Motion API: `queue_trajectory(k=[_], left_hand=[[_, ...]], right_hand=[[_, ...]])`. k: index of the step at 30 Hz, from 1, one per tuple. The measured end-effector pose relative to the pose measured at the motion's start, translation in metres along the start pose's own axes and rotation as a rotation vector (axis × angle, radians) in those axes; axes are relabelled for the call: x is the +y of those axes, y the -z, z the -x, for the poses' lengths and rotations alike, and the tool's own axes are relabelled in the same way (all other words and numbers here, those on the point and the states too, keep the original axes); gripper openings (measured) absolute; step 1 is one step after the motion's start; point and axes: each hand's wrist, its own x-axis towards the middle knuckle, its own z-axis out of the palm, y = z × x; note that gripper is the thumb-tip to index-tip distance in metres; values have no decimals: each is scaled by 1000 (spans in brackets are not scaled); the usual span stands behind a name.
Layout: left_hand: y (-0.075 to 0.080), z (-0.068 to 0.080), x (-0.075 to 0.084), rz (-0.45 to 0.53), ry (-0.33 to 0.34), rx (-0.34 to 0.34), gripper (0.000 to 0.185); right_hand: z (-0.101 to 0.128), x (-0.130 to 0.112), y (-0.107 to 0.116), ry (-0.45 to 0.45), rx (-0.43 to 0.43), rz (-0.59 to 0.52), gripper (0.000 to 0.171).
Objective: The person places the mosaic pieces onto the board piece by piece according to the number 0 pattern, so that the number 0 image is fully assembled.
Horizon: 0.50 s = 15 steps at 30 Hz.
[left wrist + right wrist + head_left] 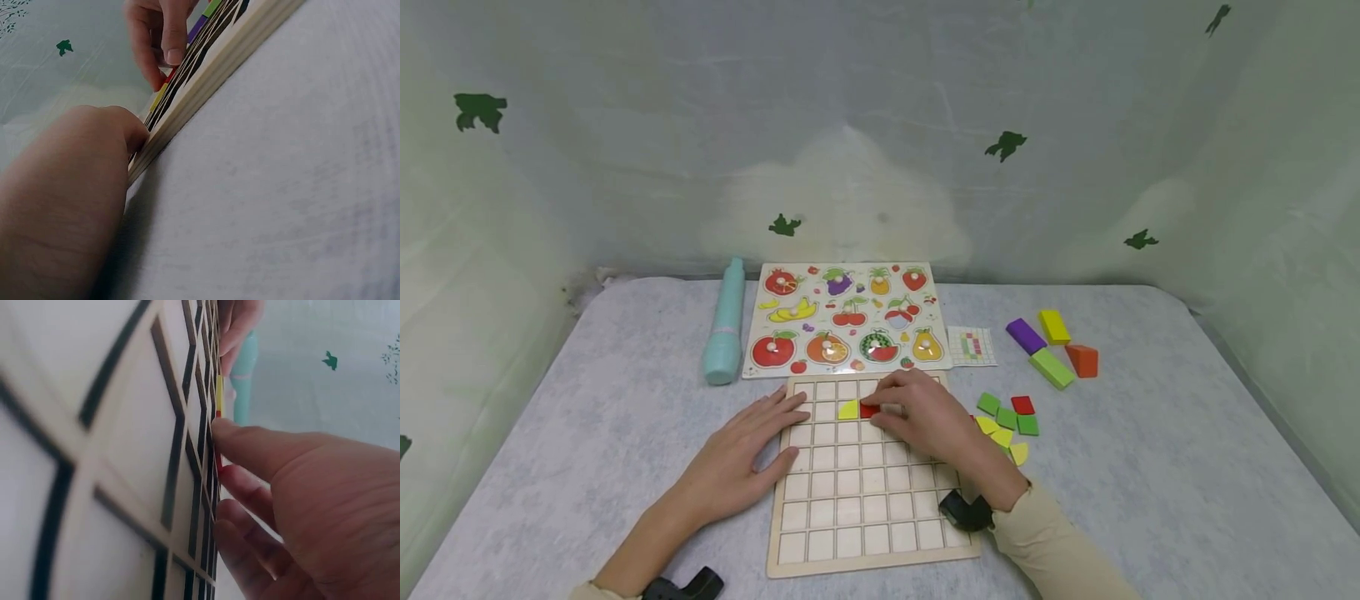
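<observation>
A wooden grid board (857, 500) lies flat near the table's front edge. In its second row a yellow quarter-round tile (848, 410) sits in a cell, and a red tile (868, 411) is beside it on the right. My right hand (891, 406) pinches the red tile (219, 464) with curled fingertips down at the board (94, 456). My left hand (752, 454) rests flat on the board's left edge with straight fingers and holds nothing. In the left wrist view, the left hand (62, 206) touches the board's rim (212, 81).
Behind the grid board is a fruit peg puzzle (848, 321), with a teal cylinder (725, 325) to its left and a small pattern card (972, 346) to its right. Loose green, red and yellow tiles (1006, 421) lie right of the board. Purple, yellow, green and orange blocks (1051, 346) are farther right.
</observation>
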Motion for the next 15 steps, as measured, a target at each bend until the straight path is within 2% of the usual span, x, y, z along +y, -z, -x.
queue_trajectory(k=[4,10,15], left_hand=[[0,1,0,-4,13,-5,51],[-1,1,-1,-7,14,-4,51],[-2,0,-1,-10,-1,9,50]], right_hand=[[3,1,7,-7,-11,-13,30],[12,6,23,-79,16,-34,42],[21,14,40,-90,13,-38,39]])
